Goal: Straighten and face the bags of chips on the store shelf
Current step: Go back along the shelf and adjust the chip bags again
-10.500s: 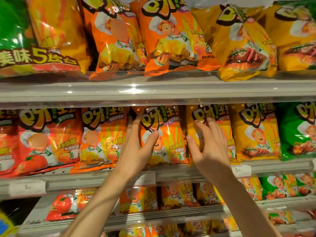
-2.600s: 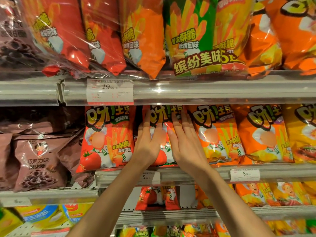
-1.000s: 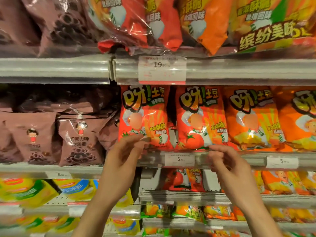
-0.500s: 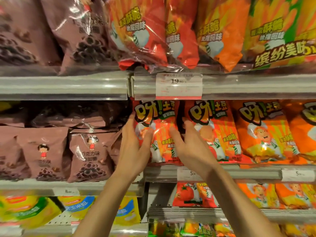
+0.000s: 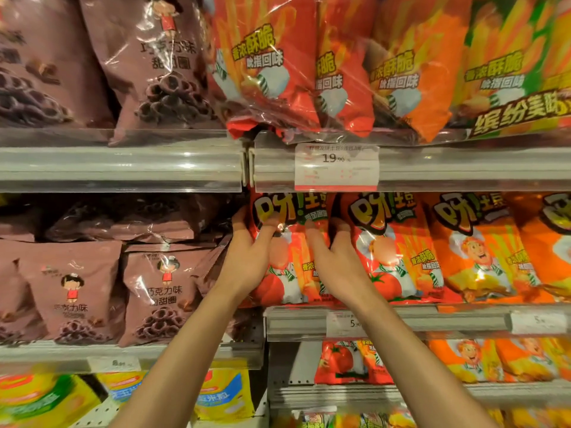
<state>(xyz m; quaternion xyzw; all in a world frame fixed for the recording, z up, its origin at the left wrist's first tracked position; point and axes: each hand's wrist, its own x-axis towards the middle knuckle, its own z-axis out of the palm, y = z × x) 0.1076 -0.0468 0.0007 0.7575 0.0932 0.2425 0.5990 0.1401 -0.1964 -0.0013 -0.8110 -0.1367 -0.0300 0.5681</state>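
We hold the glossy red tomato-flavour chip bag (image 5: 285,254), standing upright just below the white 19.90 price tag (image 5: 336,167), between left hand (image 5: 250,261) and right hand (image 5: 335,261), fingers curled around its long vertical edges.

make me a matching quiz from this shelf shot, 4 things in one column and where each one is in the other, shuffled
Things:
1. red tomato chip bag
2. 19.90 price tag
3. brown chocolate ring bag
4. yellow bag

Places:
A. bottom shelf, between the forearms
B. middle shelf, left of the left hand
C. between the left hand and the right hand
D. rail of the upper shelf

Pairs: 1-C, 2-D, 3-B, 4-A
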